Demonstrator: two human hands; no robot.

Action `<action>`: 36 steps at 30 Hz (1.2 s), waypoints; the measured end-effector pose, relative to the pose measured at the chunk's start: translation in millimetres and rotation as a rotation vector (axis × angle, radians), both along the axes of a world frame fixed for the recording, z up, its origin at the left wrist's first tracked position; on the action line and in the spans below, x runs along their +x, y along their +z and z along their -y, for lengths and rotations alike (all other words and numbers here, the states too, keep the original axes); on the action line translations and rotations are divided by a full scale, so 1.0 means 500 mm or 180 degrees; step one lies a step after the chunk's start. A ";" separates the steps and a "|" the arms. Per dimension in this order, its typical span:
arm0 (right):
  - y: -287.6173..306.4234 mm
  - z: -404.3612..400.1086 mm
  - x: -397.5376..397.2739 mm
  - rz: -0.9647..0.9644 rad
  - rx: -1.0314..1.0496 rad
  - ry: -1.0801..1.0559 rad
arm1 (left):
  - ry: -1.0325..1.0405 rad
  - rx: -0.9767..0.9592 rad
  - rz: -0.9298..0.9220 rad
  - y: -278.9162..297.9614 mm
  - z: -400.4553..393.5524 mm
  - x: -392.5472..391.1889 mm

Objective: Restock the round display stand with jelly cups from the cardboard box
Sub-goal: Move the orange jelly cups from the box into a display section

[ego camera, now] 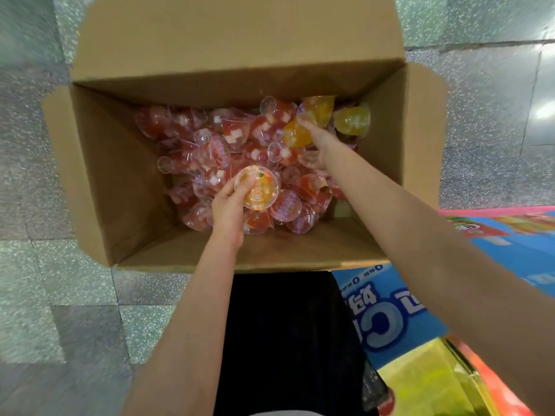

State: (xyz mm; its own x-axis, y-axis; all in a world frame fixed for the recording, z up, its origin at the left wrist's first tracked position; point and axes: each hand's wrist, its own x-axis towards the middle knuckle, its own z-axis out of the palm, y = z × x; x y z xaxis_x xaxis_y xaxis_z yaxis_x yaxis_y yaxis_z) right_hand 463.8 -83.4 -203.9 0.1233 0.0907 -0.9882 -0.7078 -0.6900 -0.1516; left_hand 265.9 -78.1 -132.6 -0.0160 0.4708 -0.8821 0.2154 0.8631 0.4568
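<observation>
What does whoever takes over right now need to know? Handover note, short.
Left hand: inside the open brown cardboard box, gripping one orange jelly cup with a printed foil lid.
Right hand: deeper in the box, fingers touching an amber clear-plastic jelly cup; grip not confirmed.
Stock: mostly red jelly cups loose in the box, a few yellow ones at the far right corner.
Done: cannot tell, the round stand is not identifiable in view.
Left: lift out held cups, place on stand, repeat until box empties.
</observation>
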 end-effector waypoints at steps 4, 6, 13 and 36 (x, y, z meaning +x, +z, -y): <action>-0.018 -0.006 -0.011 0.0071 0.0262 -0.0194 | 0.0018 0.0034 -0.0122 0.001 0.008 -0.003; -0.017 0.005 -0.020 0.0110 0.0386 -0.0373 | 0.0075 0.0028 -0.0135 0.003 0.016 -0.004; 0.025 0.119 -0.094 0.0796 0.0267 -0.0413 | 0.0182 -0.0026 -0.0028 0.028 0.038 -0.002; 0.441 0.520 -0.493 0.3524 -0.0762 -0.0917 | -0.2476 -0.0031 0.1468 0.210 0.254 -0.112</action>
